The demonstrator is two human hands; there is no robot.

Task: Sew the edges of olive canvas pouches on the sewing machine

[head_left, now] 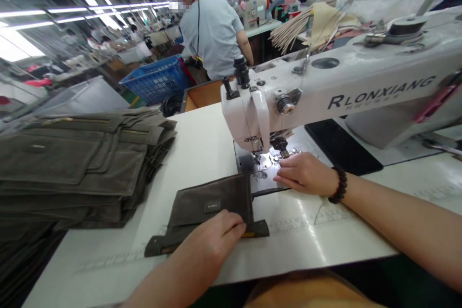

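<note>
- Left hand (212, 243), nearest, fingers curled, pressing a dark olive canvas pouch (209, 214) onto the white sewing table (108, 269)
- Right hand (305, 174), fingers flat and together, open beside the presser foot (279, 144)
- Sewing machine (325, 91) arm reads "RLONXIANG"

A white sewing table (202, 139) carries a tall stack of olive panels (72, 163) (canvas, probably, though the light flattens it) and one flat brown pouch (212, 207), beside a RLONXIANG sewing machine (361, 77).
</note>
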